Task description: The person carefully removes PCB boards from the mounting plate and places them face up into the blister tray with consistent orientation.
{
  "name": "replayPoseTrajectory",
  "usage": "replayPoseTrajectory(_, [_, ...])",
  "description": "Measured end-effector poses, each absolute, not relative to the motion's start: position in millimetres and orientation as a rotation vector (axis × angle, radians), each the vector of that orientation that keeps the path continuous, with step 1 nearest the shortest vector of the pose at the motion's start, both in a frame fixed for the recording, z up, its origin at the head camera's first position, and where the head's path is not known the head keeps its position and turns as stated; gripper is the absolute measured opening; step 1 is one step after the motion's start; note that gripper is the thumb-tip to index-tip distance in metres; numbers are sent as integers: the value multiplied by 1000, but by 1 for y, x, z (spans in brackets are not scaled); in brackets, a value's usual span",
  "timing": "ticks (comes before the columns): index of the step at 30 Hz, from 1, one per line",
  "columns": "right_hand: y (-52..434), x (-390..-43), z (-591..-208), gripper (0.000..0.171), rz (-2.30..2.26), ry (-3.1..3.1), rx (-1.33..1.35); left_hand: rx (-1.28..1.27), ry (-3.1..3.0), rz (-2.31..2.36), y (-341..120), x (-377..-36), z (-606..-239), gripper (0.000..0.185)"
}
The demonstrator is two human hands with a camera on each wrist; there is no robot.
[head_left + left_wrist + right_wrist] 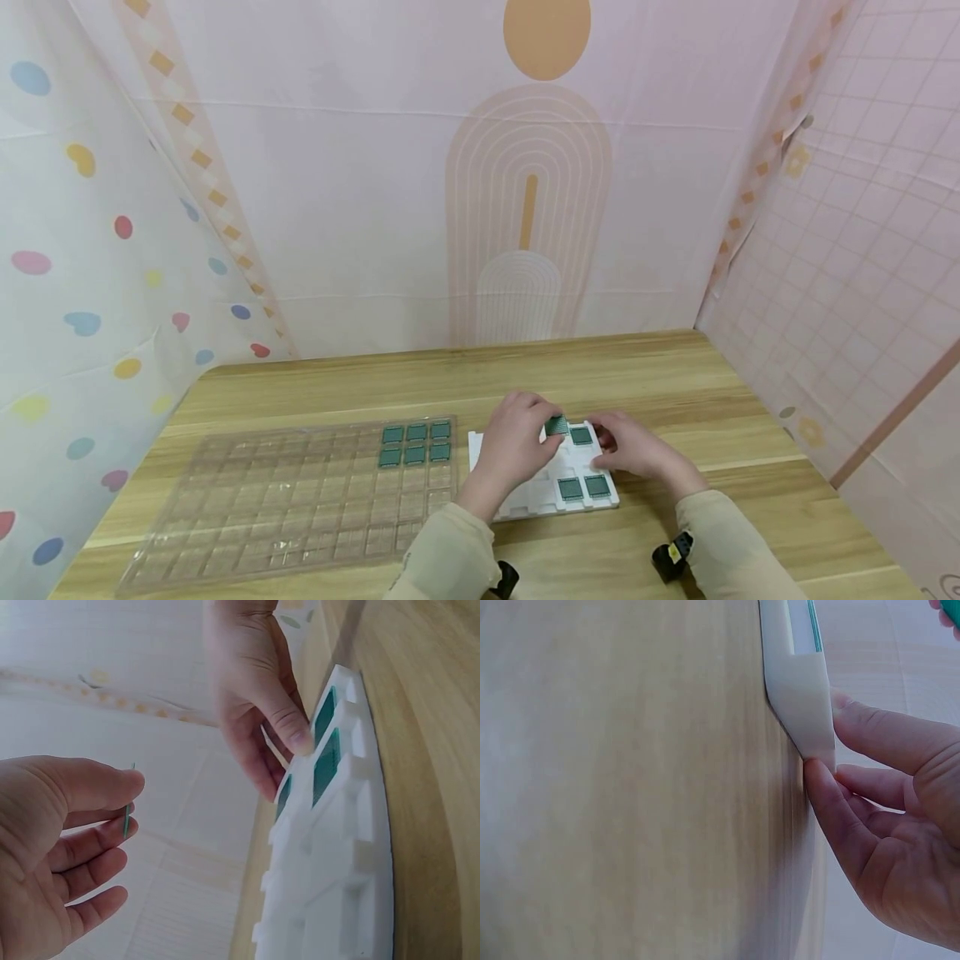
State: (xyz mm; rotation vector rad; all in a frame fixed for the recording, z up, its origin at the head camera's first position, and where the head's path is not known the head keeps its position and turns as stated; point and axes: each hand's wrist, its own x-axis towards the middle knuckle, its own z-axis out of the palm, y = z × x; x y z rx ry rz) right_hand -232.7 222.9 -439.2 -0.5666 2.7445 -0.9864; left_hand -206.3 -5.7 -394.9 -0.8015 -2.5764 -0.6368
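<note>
My left hand is over the white tray, pinching a small green circuit board between thumb and fingertips. In the left wrist view that board shows edge-on, apart from the tray. Three more green boards lie in the tray's pockets: one at the back right and two at the front right. At the tray's right end, my right hand grips the edge. The right wrist view shows its thumb on the tray's upper side and a fingertip at the lower edge.
Left of the white tray lies a large clear plastic tray with many pockets. Several green boards fill its back right corner. Both trays are on a wooden table, with patterned cloth hanging behind and at the sides.
</note>
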Motion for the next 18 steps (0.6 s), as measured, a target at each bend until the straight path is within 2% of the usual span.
replayPoseTrajectory(18, [222, -232, -439, 64, -993, 2752, -590, -798, -2466, -630, -29, -198, -386, 24])
